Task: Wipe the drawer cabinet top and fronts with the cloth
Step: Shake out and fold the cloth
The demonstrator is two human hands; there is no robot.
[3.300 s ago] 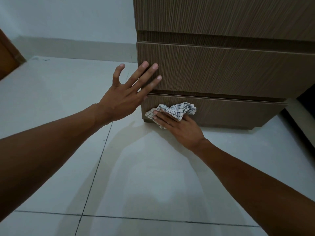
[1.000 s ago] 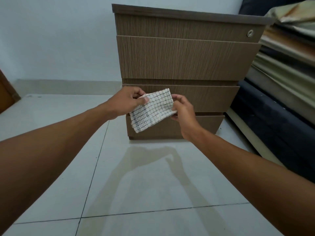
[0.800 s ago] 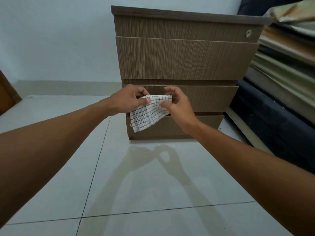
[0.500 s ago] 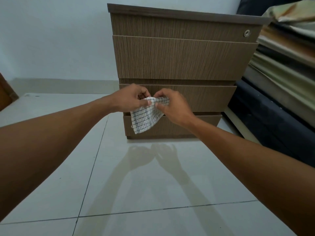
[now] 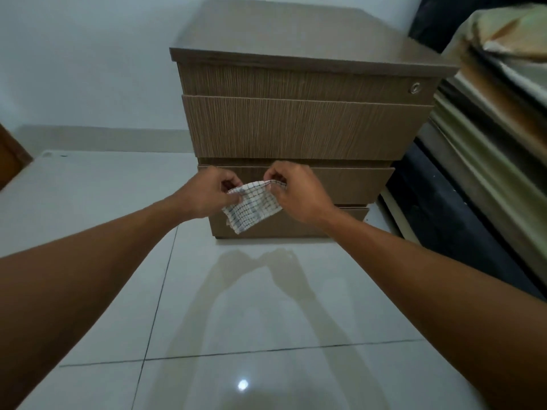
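Note:
A brown wood-grain drawer cabinet [image 5: 302,125] stands on the tiled floor against the wall, with its top and several drawer fronts in view and a round lock at the upper right. A small white checked cloth [image 5: 251,207] hangs folded in the air in front of the lower drawers. My left hand [image 5: 207,193] pinches the cloth's left top edge. My right hand [image 5: 296,193] pinches its right top edge. Both hands are held clear of the cabinet front.
Glossy white floor tiles [image 5: 236,306] stretch between me and the cabinet. A stack of mattresses or cushions [image 5: 488,137] fills the right side, close beside the cabinet. A brown door edge [image 5: 9,161] shows at far left.
My view has risen, so the cabinet top now shows. Both hands stay on the cloth, which has been folded smaller between them since a second ago.

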